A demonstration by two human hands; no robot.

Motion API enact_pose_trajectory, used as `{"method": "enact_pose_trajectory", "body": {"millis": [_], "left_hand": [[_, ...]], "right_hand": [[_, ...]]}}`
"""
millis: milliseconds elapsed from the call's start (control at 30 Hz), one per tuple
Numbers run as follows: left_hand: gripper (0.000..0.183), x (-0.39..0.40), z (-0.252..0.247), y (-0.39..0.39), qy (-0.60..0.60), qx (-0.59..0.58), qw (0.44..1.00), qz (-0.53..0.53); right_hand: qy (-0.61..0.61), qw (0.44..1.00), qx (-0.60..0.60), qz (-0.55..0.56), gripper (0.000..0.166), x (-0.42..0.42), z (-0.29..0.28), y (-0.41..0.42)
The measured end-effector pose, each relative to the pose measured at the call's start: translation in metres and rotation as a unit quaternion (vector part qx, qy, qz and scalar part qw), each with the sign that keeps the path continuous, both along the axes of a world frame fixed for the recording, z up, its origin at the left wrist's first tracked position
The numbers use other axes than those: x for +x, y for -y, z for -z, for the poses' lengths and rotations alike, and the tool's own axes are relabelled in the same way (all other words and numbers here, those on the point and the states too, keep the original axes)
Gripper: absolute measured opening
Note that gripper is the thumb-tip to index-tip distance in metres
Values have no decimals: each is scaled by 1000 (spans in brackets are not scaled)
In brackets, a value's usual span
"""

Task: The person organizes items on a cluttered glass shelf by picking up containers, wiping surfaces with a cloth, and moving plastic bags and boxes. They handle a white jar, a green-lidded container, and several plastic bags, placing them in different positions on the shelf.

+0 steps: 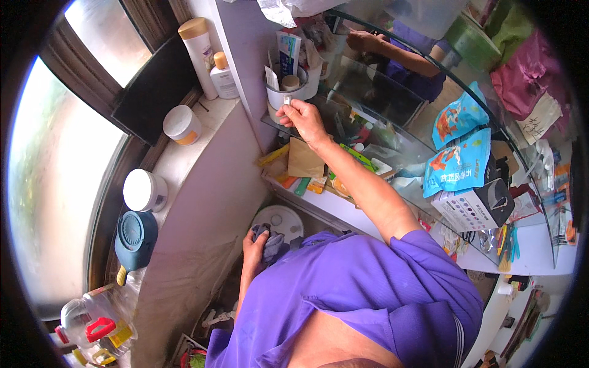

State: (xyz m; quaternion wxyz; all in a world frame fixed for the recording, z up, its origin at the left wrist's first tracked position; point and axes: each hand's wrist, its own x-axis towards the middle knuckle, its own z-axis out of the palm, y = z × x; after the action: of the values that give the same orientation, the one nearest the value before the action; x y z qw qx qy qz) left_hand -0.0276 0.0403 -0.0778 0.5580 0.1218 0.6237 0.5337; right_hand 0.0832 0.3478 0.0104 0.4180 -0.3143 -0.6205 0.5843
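Note:
My left hand [253, 250] grips a bunched grey-purple cloth [272, 246], close to my body. Beneath the cloth is a round white lid [290, 221], partly covered. My right hand [303, 120] is stretched out to the glass shelf, its fingers closed at the front of a white mug [277, 97]. A small white piece [287, 99] shows at the fingertips; whether it is the mug's handle I cannot tell. In the mug stand a toothpaste tube [289, 51], a smaller white tube [271, 78] and a round-capped item [290, 83].
On the left sill stand a shampoo bottle [199, 53], a lotion bottle [224, 78], white jars [145, 189] and a dark blue container [135, 239]. Blue pouches [458, 161] rest on a box [474, 207] at right. The glass shelf edge [405, 142] crosses above a cluttered drawer [331, 193].

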Motion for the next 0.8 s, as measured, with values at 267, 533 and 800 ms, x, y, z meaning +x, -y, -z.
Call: {"method": "enact_pose_trajectory", "body": {"millis": [267,533,800], "left_hand": [[24,1,-4,-17,-23,10,999,23],[26,-1,-10,-53,36,60,998,-4],[58,62,-86,-117,161,216,958,100]], "right_hand": [[-48,998,-24,18,24,10,2,0],[90,993,57,-55,46,69,11,118],[201,948,248,20,55,98,-1,149]]}}
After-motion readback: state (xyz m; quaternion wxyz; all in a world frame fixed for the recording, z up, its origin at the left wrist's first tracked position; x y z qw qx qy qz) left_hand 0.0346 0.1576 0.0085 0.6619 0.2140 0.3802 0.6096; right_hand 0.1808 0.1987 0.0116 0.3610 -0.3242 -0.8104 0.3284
